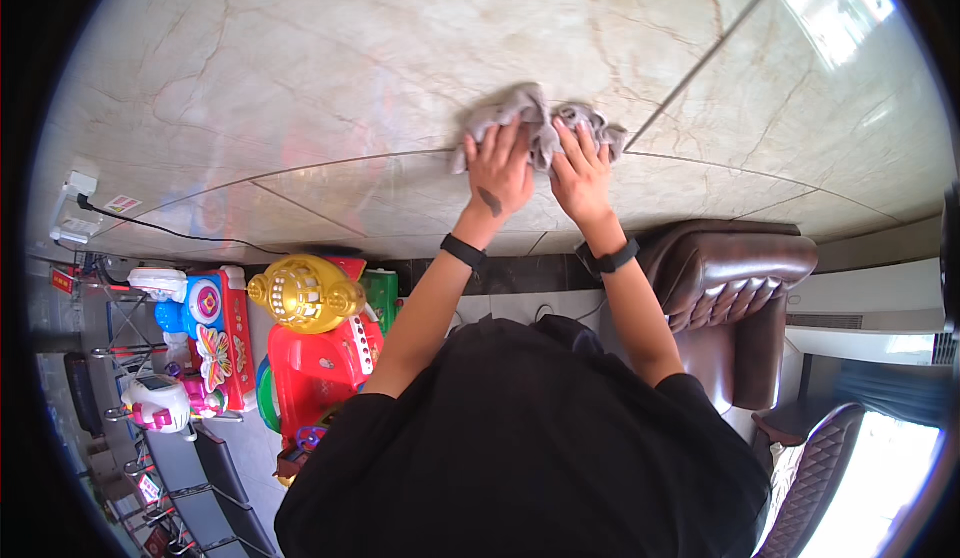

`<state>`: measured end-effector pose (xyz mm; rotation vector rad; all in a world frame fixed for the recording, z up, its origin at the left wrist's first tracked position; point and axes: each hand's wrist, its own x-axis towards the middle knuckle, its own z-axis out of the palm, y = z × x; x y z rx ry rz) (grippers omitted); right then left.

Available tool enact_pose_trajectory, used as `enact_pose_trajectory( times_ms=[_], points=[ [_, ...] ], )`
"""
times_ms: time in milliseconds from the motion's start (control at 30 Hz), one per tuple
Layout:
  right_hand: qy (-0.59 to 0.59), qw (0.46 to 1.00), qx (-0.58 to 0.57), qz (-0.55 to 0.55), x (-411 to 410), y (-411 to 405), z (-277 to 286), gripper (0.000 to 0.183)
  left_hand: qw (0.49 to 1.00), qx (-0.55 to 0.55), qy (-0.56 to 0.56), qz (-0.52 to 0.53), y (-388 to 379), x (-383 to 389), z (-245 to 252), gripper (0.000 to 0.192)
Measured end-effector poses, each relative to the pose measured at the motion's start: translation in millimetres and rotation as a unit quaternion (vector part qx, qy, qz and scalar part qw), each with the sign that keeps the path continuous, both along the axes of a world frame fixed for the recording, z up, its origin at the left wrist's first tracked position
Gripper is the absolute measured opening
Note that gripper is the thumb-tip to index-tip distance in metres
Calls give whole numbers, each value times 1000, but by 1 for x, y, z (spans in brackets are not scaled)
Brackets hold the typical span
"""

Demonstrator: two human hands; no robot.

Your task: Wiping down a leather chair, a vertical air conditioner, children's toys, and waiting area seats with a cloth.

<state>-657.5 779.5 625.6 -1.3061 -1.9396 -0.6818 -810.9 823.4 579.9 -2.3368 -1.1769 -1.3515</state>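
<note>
Both my hands press a crumpled grey-brown cloth [525, 100] against a glossy, marble-patterned tile wall [360, 70]. My left hand [501, 168] lies on the left bunch of it, fingers spread and pointing up the wall. On the right bunch [589, 116], my right hand [583, 175] rests with its fingers bent into the folds. The two hands are close together but apart. Whether the bunches are one cloth or two, I cannot tell. Dark joints between tiles run close by the cloth. A black band circles each wrist.
A wall socket [79, 190] with a plugged-in black cable [172, 226] is at left. Below stand a red ride-on toy [315, 359] with a gold top [304, 294], other coin-ride toys [214, 333] and grey linked seats [180, 460]. A brown leather armchair [720, 310] stands at right.
</note>
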Motion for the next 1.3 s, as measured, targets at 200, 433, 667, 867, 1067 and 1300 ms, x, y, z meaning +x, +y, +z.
enact_pose_trajectory(
  times_ms=[200,433,667,867,1067,1300],
  points=[
    [112,990,50,-67,133,-24,-2,33,994,-27,71,-73,-27,111,49,57],
    [339,926,31,-164,214,-31,-61,67,966,-48,205,-148,-34,223,4,50],
    [342,929,-81,-113,134,-36,-127,63,945,-86,267,-166,-18,125,-66,45],
    [112,990,-66,51,39,-12,-124,54,932,-46,353,-71,-2,-12,-78,38],
    [-53,978,-97,176,-77,30,-123,13,955,-7,297,12,2,-156,-83,18],
    [-107,967,-140,186,-203,51,-148,27,987,-18,148,61,-7,-265,-120,17]
  ],
)
